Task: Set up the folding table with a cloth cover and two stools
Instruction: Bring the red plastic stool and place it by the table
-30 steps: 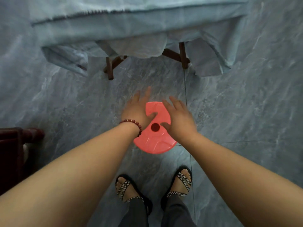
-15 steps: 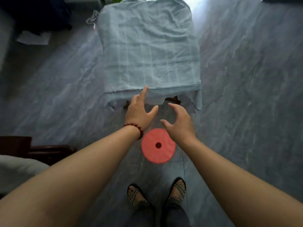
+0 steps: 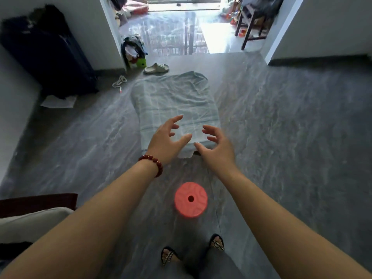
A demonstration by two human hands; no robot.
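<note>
A round red stool [image 3: 190, 199] with a hole in its seat stands on the grey floor just ahead of my feet. Beyond it the low folding table is draped in a pale blue cloth [image 3: 173, 101] that hides its top and legs. My left hand [image 3: 166, 140], with a red bead bracelet at the wrist, hovers in the air over the table's near edge, fingers spread and loosely bent, holding nothing. My right hand [image 3: 216, 147] floats beside it, also spread and empty. Both hands are well above the stool and apart from it.
A dark suitcase [image 3: 48, 53] leans on the left wall. A bag of clothes [image 3: 134, 50] and a slipper [image 3: 156, 68] lie by the doorway. A dark wooden seat with a white cushion [image 3: 34, 215] is at my left. A wooden chair [image 3: 251, 23] stands beyond the doorway.
Both hands have lifted off the red stool's seat and risen forward. My view has tilted up, so the stool now sits lower and the whole covered table shows.
</note>
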